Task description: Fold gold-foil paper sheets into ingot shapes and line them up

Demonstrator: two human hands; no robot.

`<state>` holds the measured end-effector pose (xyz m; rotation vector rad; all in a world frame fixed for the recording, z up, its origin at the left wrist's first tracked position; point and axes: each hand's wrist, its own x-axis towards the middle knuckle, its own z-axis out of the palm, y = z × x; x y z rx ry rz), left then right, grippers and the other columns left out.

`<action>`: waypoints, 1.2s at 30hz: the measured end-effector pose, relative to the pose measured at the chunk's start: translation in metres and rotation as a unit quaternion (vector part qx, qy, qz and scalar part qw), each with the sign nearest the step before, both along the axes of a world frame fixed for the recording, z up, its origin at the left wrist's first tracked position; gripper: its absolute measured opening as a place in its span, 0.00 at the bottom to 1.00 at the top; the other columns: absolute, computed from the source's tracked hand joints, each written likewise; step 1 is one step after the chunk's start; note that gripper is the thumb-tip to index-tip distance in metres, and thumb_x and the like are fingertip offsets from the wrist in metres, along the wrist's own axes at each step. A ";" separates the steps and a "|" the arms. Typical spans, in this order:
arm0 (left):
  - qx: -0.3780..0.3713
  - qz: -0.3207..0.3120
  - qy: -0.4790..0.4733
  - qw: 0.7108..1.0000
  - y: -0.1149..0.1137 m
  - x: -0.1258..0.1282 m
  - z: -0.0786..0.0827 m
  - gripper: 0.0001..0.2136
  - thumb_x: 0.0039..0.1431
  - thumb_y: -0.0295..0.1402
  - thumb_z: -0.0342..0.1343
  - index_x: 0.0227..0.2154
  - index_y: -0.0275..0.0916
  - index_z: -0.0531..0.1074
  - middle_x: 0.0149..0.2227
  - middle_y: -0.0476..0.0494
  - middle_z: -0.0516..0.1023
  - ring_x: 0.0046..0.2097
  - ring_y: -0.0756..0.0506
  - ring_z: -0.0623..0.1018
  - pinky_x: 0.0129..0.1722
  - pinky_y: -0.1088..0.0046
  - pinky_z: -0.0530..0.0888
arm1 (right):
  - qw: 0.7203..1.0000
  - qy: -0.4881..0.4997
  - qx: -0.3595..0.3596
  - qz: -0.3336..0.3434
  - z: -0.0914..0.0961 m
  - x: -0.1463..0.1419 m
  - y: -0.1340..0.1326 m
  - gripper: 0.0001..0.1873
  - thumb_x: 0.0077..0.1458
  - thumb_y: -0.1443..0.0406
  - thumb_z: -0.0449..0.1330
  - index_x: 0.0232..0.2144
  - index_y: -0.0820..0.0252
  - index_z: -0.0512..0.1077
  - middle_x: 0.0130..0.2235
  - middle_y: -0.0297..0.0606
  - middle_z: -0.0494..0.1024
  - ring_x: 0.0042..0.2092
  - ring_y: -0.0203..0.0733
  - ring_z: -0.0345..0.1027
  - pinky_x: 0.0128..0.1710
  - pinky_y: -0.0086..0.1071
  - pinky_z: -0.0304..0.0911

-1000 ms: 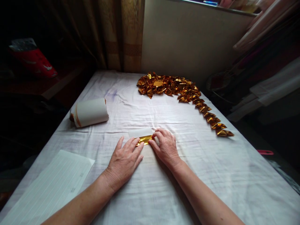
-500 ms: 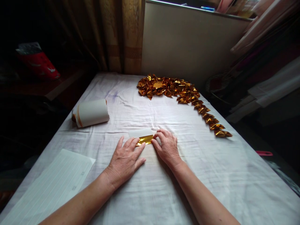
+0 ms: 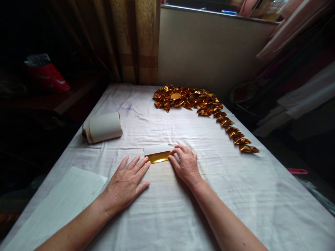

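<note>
A small sheet of gold foil paper (image 3: 157,158), partly folded with its white back showing, lies on the white cloth (image 3: 235,188). My right hand (image 3: 185,164) presses its fingertips on the sheet's right end, fingers bent. My left hand (image 3: 127,181) lies flat on the cloth with fingers stretched out, its tips just left of the sheet's left end. A long curved row of folded gold foil pieces (image 3: 199,104) runs across the far right of the cloth.
A roll of white-backed paper (image 3: 103,127) lies at the left. A lined white sheet (image 3: 62,205) rests at the near left corner. A wall and curtain stand behind the table; a red bag (image 3: 47,75) sits in the dark at far left.
My left hand has slid left and back off the gold sheet, uncovering its left part. My right hand has stayed on the right end.
</note>
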<state>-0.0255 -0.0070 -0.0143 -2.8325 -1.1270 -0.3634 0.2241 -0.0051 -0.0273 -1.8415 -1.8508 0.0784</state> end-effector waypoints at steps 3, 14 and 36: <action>-0.006 -0.001 0.001 1.000 0.001 0.000 -0.001 0.22 0.67 0.44 0.47 0.60 0.43 0.65 0.62 0.43 0.69 0.63 0.38 0.66 0.64 0.53 0.54 | 1.000 -0.012 0.023 0.003 -0.003 0.001 -0.001 0.05 0.60 0.63 0.59 0.39 0.55 0.73 0.50 0.41 0.76 0.51 0.49 0.66 0.50 0.42 0.55; -0.047 0.028 0.010 0.998 0.006 0.006 -0.003 0.23 0.63 0.48 0.51 0.58 0.46 0.67 0.64 0.43 0.66 0.66 0.35 0.61 0.65 0.49 0.51 | 0.961 -0.108 -0.042 0.252 0.009 -0.024 -0.015 0.26 0.67 0.59 0.49 0.64 0.59 0.59 0.66 0.42 0.61 0.68 0.48 0.51 0.67 0.49 0.42; 0.023 0.004 -0.037 0.999 0.029 0.022 0.006 0.12 0.65 0.34 0.52 0.49 0.46 0.73 0.53 0.44 0.78 0.56 0.37 0.74 0.61 0.44 0.56 | 0.969 -0.159 -0.140 0.125 0.013 0.005 0.004 0.33 0.65 0.52 0.49 0.66 0.62 0.56 0.69 0.47 0.51 0.70 0.52 0.44 0.67 0.55 0.40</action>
